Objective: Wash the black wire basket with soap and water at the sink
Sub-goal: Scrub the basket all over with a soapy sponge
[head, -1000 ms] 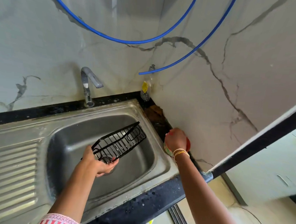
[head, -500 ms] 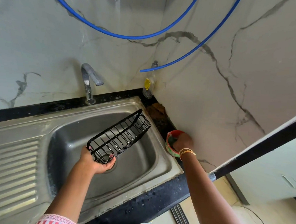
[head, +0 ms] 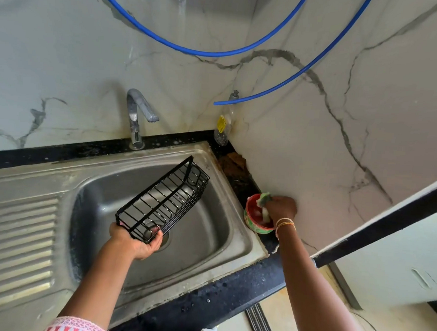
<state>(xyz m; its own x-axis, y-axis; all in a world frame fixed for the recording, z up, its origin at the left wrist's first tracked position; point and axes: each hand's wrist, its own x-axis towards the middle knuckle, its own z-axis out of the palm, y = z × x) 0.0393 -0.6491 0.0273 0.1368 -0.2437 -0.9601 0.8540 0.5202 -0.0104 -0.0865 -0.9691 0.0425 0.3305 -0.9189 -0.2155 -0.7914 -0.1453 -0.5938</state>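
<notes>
Head view: left hand [head: 136, 239] grips the near end of the black wire basket [head: 165, 200], held tilted over the sink [head: 235, 245] basin; right hand [head: 281, 210], at 3 o'clock of the basket, pinches a sponge [head: 266, 199] in a red soap tub [head: 256, 220] (on the counter edge); tap [head: 138, 117] at 12 o'clock.

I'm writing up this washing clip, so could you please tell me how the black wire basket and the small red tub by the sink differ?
The black wire basket is long, open wirework held tilted over the sink basin in the left hand; the small red tub is round and solid-walled, standing on the dark counter beside the sink. The basket looks empty, while the right hand holds a green sponge in the tub. Both have a hand on them.
</notes>
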